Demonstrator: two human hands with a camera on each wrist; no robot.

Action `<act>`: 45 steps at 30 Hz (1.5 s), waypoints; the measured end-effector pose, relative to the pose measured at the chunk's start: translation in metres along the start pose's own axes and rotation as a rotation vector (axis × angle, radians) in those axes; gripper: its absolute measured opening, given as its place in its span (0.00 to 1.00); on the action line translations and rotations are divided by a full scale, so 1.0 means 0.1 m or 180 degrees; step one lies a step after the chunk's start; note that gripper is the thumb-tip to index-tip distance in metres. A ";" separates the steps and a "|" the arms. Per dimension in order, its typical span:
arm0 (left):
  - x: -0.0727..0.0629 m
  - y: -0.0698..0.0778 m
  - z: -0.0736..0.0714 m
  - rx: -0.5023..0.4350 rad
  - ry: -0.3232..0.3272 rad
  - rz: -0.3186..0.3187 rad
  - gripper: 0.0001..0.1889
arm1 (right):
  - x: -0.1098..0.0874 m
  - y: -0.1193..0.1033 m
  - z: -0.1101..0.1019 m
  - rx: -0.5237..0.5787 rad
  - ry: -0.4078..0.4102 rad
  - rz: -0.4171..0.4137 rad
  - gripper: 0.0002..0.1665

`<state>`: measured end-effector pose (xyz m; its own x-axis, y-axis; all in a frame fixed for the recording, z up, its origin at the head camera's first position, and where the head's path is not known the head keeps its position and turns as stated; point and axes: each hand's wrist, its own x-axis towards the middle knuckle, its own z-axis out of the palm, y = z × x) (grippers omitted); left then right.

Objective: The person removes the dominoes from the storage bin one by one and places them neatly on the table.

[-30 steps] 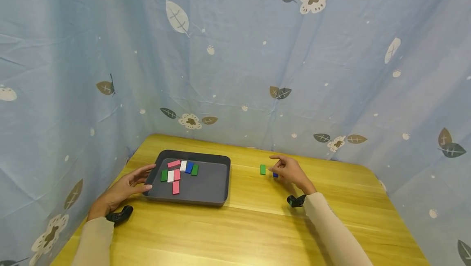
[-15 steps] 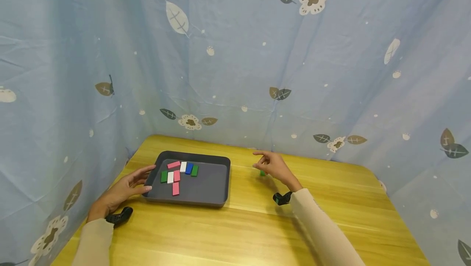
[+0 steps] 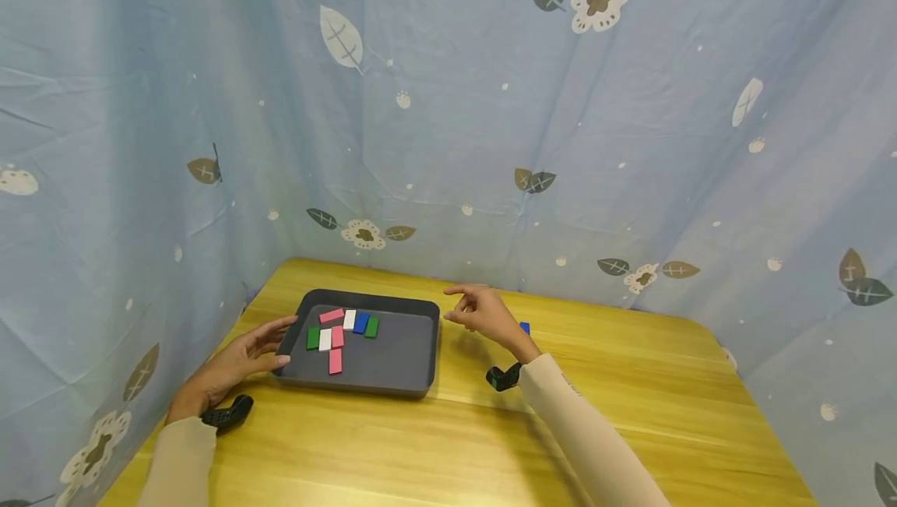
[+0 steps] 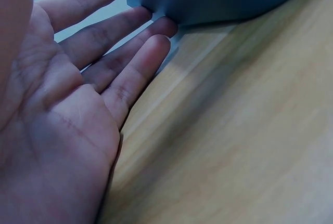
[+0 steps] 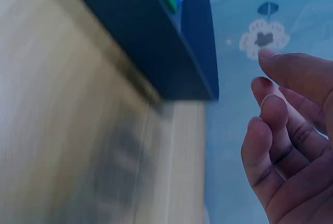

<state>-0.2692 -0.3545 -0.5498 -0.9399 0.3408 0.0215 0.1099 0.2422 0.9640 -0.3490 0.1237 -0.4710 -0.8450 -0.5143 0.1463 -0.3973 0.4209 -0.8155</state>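
Note:
A dark grey tray sits on the left part of the wooden table, holding several flat domino-like blocks: pink, white, blue and green. My left hand is at the tray's left end with its fingers stretched out. In the left wrist view its fingertips meet or nearly meet the tray's outer wall. My right hand hovers just right of the tray, thumb and fingers loosely bent and apart, with nothing seen between them. A blue block on the table shows behind the right hand.
The yellow wooden table is bordered at the back and sides by a light blue curtain with flowers and leaves. Black wrist devices are on both wrists. The tray's raised rim stands between the right hand and the blocks inside.
My right hand has moved left across the table toward the tray. The blue block shows again; the loose green block, visible earlier, is out of sight where the hand now is. The left hand stays put.

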 end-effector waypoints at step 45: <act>0.00 -0.02 -0.01 -0.0006 0.0041 -0.0086 0.38 | 0.63 -0.37 0.91 -0.0015 -0.0427 -0.0122 0.28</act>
<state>-0.2700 -0.3556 -0.5511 -0.9466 0.3224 -0.0011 0.0838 0.2495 0.9647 -0.3551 0.0081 -0.4824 -0.7739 -0.6252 0.1010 -0.4304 0.4022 -0.8081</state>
